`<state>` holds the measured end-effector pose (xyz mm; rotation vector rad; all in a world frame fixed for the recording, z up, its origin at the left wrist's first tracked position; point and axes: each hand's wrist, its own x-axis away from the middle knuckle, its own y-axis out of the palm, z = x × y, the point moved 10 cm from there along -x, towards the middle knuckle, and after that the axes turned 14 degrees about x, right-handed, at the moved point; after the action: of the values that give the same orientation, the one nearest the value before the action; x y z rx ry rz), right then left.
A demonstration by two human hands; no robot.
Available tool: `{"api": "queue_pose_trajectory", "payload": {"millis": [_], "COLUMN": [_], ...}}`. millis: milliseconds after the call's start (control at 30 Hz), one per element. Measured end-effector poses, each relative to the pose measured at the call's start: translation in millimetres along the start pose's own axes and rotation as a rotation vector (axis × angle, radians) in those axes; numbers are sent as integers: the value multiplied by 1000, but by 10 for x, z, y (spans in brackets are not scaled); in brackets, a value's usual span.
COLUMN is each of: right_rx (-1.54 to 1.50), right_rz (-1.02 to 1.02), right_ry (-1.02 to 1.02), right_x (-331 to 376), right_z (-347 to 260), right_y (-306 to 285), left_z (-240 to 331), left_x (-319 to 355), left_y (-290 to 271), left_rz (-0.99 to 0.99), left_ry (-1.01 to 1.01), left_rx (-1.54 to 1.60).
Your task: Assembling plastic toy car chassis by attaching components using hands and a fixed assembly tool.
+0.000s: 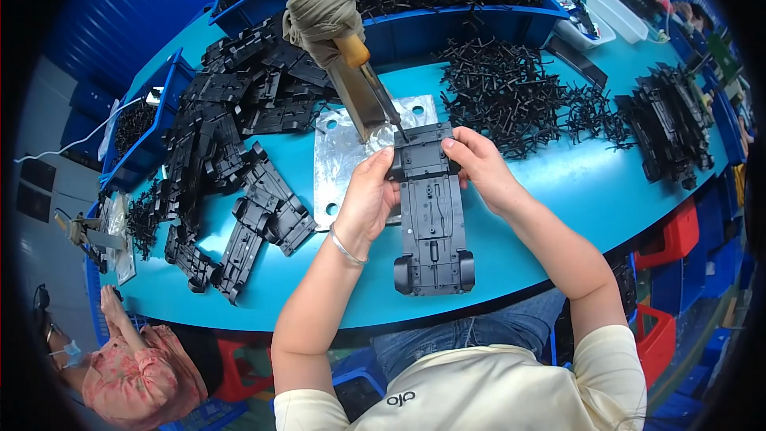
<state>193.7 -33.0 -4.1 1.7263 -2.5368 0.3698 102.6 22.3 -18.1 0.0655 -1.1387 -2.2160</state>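
A black plastic toy car chassis is held by both my hands, its far end next to the metal plate. My left hand grips its left far edge with the thumb on top. On the opposite edge, my right hand has its thumb near the far corner and its fingers underneath. Above that far end, the thin tip of a soldering iron points down at the chassis; whether they touch I cannot tell. The iron is fixed to an upright metal bracket, with cloth wrapped round its handle.
More chassis are heaped on the left of the teal table, and others are stacked at the far right. Small black branched parts lie beyond my right hand. Behind them stands a full blue bin. Another person sits at left.
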Motion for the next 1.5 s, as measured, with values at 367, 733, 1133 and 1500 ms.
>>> {"api": "queue_pose_trajectory", "payload": {"millis": [367, 733, 1133, 1500], "right_rx": [-19, 4, -277, -163], "right_rz": [-63, -69, -172, -198], "right_ry": [-11, -8, -8, 54], "right_x": [-9, 2, 36, -80], "right_z": [71, 78, 42, 185], "right_y": [64, 70, 172, 414], "left_z": [-19, -4, 33, 217], "left_x": [6, 12, 0, 83], "left_y": [-55, -59, -139, -354], "left_rz": [16, 16, 88, 231], "left_ry": [10, 31, 95, 174], "left_rx": [-53, -51, -66, -147]}}
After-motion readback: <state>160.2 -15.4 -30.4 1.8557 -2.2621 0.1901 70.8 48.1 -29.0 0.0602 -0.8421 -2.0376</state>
